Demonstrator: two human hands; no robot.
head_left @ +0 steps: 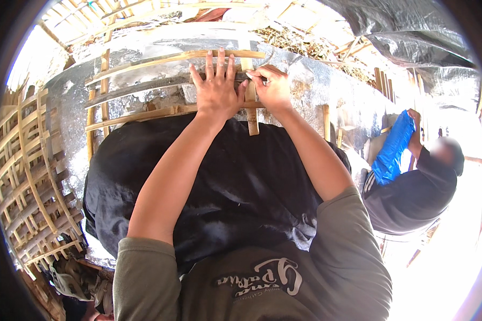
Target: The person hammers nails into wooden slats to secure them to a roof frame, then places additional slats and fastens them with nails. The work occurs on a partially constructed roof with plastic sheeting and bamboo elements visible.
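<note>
Three long bamboo slats lie crosswise in front of me: a pale far one [155, 62], a greyer middle one [136, 90] and a pale near one [144, 115]. A short upright slat [253, 122] crosses them at their right end, and another crosspiece [105, 75] is at the left. My left hand [218, 91] lies flat over the slats with its fingers spread, its thumb toward the short slat. Beside that slat, my right hand [273, 88] is closed in a pinch near the middle slat's end. What its fingertips hold is too small to name.
Dark cloth [219, 182] covers my lap below the slats. Woven bamboo panels [32, 176] stand at the left. At the right, a person in dark clothing [412, 195] holds a blue plastic bundle [395, 147]. A grey plastic sheet [412, 32] hangs at the upper right.
</note>
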